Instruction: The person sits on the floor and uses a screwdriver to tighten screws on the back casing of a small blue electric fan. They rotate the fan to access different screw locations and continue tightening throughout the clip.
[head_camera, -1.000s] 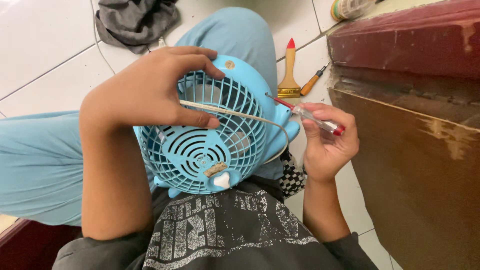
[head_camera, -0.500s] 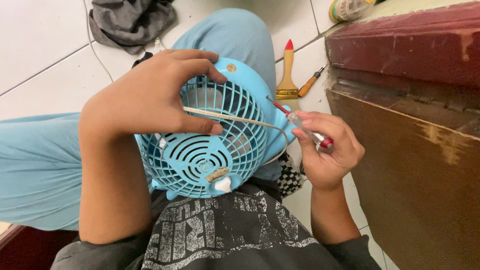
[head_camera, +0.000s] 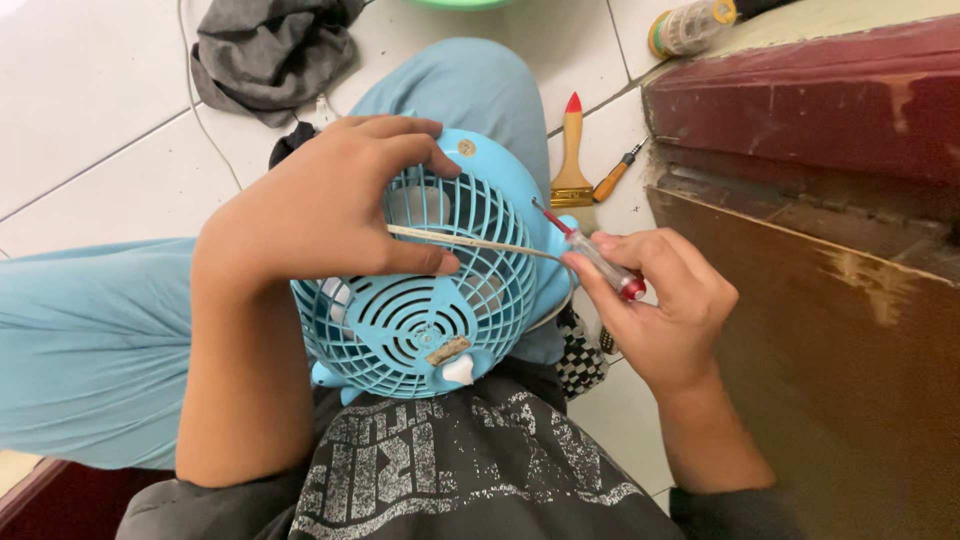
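- Our left hand (head_camera: 310, 205) clasps the round, ribbed blue plastic fan (head_camera: 430, 290) on our lap.
- Our right hand (head_camera: 655, 300) pinches a clear-handled screwdriver (head_camera: 590, 255) at its right rim.

You're sitting on a white tiled floor (head_camera: 90, 90), and soft, even light is falling across the tiles. A dark red wooden cabinet (head_camera: 830, 220) is standing to your right, its brown panel catching a dull sheen.
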